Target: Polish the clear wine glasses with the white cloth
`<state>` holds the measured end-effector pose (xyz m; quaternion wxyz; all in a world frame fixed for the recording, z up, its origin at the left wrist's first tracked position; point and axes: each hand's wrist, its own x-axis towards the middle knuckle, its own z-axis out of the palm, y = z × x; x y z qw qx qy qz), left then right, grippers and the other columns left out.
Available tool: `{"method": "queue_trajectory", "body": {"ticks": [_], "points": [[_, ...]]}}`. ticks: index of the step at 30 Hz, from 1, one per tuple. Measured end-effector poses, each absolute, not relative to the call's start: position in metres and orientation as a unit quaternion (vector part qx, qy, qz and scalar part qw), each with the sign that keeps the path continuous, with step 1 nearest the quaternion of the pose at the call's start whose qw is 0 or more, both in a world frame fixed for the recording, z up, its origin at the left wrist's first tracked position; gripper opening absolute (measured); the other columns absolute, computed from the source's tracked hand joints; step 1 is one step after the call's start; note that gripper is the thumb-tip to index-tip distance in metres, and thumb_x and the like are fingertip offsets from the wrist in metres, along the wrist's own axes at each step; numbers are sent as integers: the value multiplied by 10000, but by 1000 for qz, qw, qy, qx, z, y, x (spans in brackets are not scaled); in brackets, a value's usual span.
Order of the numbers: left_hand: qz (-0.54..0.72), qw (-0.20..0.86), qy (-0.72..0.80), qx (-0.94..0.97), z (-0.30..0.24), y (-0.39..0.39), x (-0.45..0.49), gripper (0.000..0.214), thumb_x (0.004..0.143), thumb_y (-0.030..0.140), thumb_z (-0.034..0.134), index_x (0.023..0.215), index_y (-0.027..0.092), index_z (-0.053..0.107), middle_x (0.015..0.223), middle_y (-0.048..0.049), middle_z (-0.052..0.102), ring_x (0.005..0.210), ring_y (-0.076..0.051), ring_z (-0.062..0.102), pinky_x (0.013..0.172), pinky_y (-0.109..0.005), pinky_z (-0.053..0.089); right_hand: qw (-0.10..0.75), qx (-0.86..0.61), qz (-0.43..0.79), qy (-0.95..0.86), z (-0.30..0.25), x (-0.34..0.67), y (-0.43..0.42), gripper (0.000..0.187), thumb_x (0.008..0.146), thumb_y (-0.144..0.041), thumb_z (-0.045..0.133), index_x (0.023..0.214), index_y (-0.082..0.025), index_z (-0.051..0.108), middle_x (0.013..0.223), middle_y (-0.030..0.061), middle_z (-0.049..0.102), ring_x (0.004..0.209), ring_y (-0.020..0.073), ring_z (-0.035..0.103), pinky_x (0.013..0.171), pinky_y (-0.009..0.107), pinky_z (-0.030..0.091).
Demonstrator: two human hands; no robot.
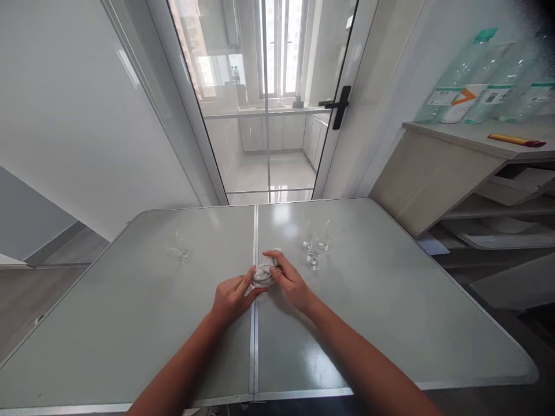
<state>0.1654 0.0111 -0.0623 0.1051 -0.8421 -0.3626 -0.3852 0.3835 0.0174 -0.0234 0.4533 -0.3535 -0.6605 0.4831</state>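
Observation:
My left hand (232, 296) and my right hand (289, 281) meet at the middle seam of the grey table (130, 323). Between them is a small clear glass wrapped in a white cloth (263, 273). The right hand's fingers curl over the cloth. The left hand pinches the glass from the near left side. Three clear stemmed glasses (316, 245) stand just right of my hands. One more stemmed glass (182, 245) stands alone to the left.
A glass sliding door (264, 104) with a black handle (338, 106) lies behind the table. At right, a wooden shelf unit (455, 173) carries large plastic bottles (477, 81) and an orange pen (515, 140).

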Motion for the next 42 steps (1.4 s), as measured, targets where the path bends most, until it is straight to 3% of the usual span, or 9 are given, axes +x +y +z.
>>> {"method": "queue_trajectory", "body": {"ticks": [2, 6, 12, 20, 29, 33, 36, 39, 42], "points": [[-363, 137, -355, -851, -64, 11, 164, 646, 939, 294, 724, 1511, 157, 458, 856, -50, 778, 675, -134, 706, 621, -225, 477, 453, -350, 538, -619, -23, 383, 19, 392, 1041, -436, 463, 1379, -251, 534, 1030, 27, 594, 919, 193, 554, 862, 316, 450], [-351, 103, -369, -854, -63, 8, 167, 595, 963, 360, 688, 1479, 138, 491, 773, -27, 753, 605, -128, 680, 568, -224, 458, 435, -335, 569, -613, -24, 388, 23, 374, 1032, -441, 482, 1348, -255, 554, 1002, 19, 589, 913, 192, 539, 857, 315, 428], [-372, 53, -400, -836, -60, 8, 176, 510, 978, 426, 648, 1362, 93, 599, 675, 4, 689, 509, -98, 592, 529, -207, 434, 445, -332, 494, -670, -29, 392, 26, 304, 1058, -429, 426, 1228, -235, 587, 994, 28, 603, 889, 193, 545, 843, 337, 416], [-410, -89, -408, -811, -68, 12, 174, 506, 935, 466, 690, 1318, 137, 652, 657, 44, 612, 521, -77, 486, 539, -182, 441, 436, -335, 381, -744, -30, 390, 23, 310, 1071, -394, 379, 1191, -235, 616, 1012, 61, 676, 979, 234, 583, 916, 402, 438], [-404, -32, -391, -826, -65, 12, 165, 542, 957, 445, 663, 1404, 147, 588, 644, 50, 602, 497, -81, 496, 523, -178, 445, 457, -320, 276, -783, -43, 388, 16, 311, 1043, -275, 410, 1328, -227, 527, 1063, 105, 688, 992, 273, 590, 882, 434, 484], [-400, -39, -399, -824, -64, 13, 164, 522, 972, 468, 630, 1386, 152, 603, 676, 31, 651, 494, -83, 532, 526, -181, 470, 503, -319, 342, -727, -60, 382, 17, 167, 1029, -293, 492, 1177, -250, 430, 886, 16, 600, 755, 183, 565, 721, 331, 480], [-400, -38, -410, -819, -63, 12, 163, 518, 984, 489, 602, 1373, 148, 605, 677, 24, 659, 489, -82, 544, 523, -179, 469, 538, -333, 355, -689, -66, 380, 19, 211, 977, -326, 592, 1002, -255, 395, 806, -39, 477, 682, 145, 467, 647, 276, 413], [-389, -9, -412, -824, -61, 12, 159, 512, 989, 487, 591, 1371, 147, 606, 612, 38, 623, 478, -93, 543, 508, -182, 448, 493, -360, 375, -698, -54, 381, 23, 233, 934, -340, 644, 886, -233, 443, 762, -46, 430, 676, 137, 427, 636, 265, 372], [-371, -14, -425, -825, -52, 11, 154, 515, 955, 478, 645, 1354, 154, 626, 598, 36, 624, 482, -105, 550, 509, -190, 438, 426, -368, 402, -722, -26, 384, 23, 193, 961, -340, 598, 849, -220, 498, 769, -29, 478, 710, 153, 461, 683, 280, 383]]}}
